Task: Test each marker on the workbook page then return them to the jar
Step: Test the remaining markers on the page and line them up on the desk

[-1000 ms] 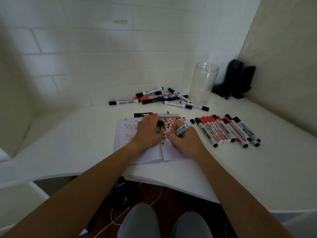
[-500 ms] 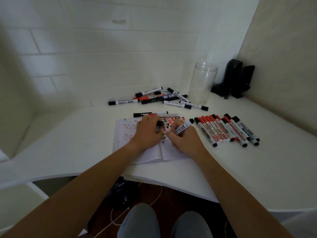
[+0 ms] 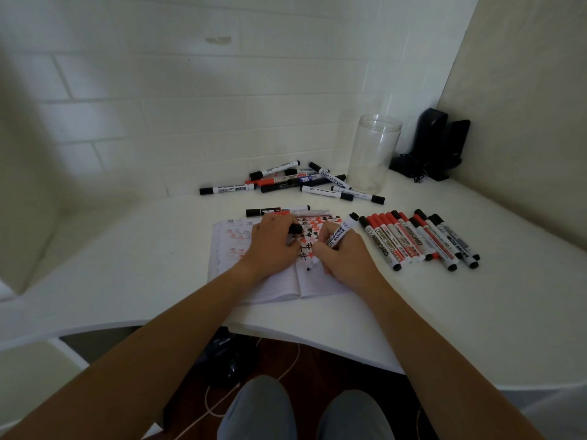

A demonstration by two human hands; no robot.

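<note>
Little has moved: both hands stay on the workbook (image 3: 222,249). Left hand (image 3: 270,246) curls round a black cap (image 3: 295,229), resting on the page; right hand (image 3: 344,257) pinches the marker (image 3: 338,235), tip on the page. Jar (image 3: 373,154) stands behind, well apart.

White desk (image 3: 476,312), tiled wall (image 3: 190,106), black speakers (image 3: 441,144) in corner, white cable (image 3: 222,398) on floor

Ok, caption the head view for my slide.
Right hand tests a whiteboard marker on the workbook; left hand holds its cap; jar empty.
</note>
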